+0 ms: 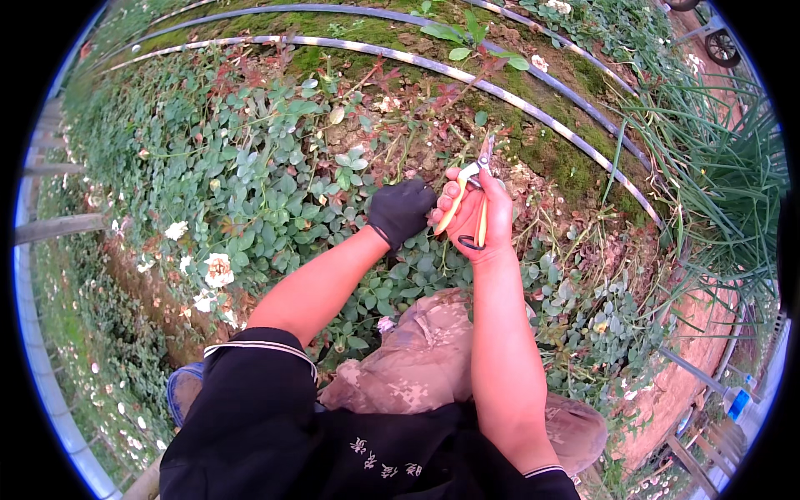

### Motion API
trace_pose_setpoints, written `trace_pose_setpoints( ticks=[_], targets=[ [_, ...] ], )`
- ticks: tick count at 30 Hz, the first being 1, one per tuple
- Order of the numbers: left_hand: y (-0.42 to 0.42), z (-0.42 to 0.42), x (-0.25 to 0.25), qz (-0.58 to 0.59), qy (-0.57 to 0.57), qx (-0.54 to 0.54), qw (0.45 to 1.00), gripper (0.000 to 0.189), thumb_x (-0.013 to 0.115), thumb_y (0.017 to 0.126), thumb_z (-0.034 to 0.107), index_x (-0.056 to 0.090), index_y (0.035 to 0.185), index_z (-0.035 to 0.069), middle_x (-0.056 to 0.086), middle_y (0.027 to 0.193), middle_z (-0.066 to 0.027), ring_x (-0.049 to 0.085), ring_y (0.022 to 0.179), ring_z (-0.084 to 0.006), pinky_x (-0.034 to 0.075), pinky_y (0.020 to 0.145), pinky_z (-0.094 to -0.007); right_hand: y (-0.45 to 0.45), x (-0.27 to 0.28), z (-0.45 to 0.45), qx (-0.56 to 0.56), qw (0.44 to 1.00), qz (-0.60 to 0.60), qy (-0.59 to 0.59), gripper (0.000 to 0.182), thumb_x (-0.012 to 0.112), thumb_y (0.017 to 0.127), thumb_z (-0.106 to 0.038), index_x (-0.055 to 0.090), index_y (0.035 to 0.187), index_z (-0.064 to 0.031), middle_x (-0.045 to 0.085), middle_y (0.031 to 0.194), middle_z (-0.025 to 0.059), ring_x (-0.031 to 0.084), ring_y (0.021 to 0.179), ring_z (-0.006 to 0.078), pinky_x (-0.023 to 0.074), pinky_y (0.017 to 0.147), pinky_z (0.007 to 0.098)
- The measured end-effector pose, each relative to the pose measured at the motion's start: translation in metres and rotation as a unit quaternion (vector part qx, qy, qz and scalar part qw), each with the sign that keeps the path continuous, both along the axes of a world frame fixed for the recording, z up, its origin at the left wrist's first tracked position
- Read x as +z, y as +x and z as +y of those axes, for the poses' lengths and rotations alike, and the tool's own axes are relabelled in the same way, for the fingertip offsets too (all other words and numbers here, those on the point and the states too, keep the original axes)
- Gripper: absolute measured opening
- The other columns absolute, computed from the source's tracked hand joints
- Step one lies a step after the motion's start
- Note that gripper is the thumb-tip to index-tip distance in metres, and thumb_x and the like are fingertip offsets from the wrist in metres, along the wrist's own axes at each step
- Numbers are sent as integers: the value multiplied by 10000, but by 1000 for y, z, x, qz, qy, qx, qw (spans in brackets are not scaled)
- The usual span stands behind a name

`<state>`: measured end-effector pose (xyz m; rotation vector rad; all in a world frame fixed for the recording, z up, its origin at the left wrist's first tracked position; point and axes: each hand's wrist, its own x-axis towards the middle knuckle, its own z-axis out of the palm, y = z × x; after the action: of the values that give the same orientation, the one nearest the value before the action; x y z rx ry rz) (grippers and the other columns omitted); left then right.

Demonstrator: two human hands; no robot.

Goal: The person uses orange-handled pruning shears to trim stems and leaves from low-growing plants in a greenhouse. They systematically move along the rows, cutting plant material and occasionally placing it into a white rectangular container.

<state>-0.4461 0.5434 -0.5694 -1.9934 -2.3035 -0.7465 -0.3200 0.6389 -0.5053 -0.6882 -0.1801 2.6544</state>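
My right hand (495, 215) is bare and closed around a pair of pruning shears (462, 199) with yellow-orange handles. Their metal blades point away from me, over low rose stems and bare soil. A black wrist loop hangs at the handles' lower end. My left hand (403, 211) wears a black glove and sits just left of the shears, fingers curled down among the rose leaves (284, 187). Its fingertips are hidden, so whether it grips a stem does not show. Cut-back stems and reddish shoots (437, 103) rise from the soil beyond both hands.
Drip irrigation hoses (487, 86) curve across the mossy bed ahead. On the right grows a clump of long grass-like leaves (731, 181), with a wheel (722, 49) behind it. White roses (219, 270) bloom at left. My knee in camouflage trousers (412, 362) presses near the plants.
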Motion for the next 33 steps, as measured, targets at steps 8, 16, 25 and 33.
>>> trace_pose_setpoints(
  ticks=[8,16,25,33],
  targets=[
    [1,-7,20,-67,38,12,997,86,662,704,213,591,735,178,549,756,-33,612,683,-222,484,563,-363,32,15,-26,63,982,-148,99,424,371,971,-384,540,1003,4,542,657,73,566,547,246,500,489,419],
    [-50,-5,73,-280,121,270,913,279,665,776,244,599,972,57,650,964,-115,631,852,-303,492,780,-377,8,42,-29,330,877,-293,188,439,451,935,-377,567,1029,36,601,774,115,652,664,281,572,578,392],
    [-50,-3,70,-303,121,277,904,253,645,791,257,637,977,86,675,922,-108,648,835,-275,495,764,-353,-19,20,-18,356,851,-334,193,443,437,941,-376,518,1073,39,575,803,120,644,694,281,568,601,419],
    [-42,-23,42,-319,53,270,907,219,638,798,285,644,900,91,673,857,-116,651,780,-288,506,704,-363,-43,10,-43,311,796,-429,291,385,487,927,-372,488,998,7,540,742,90,615,609,234,534,529,394]
  ],
)
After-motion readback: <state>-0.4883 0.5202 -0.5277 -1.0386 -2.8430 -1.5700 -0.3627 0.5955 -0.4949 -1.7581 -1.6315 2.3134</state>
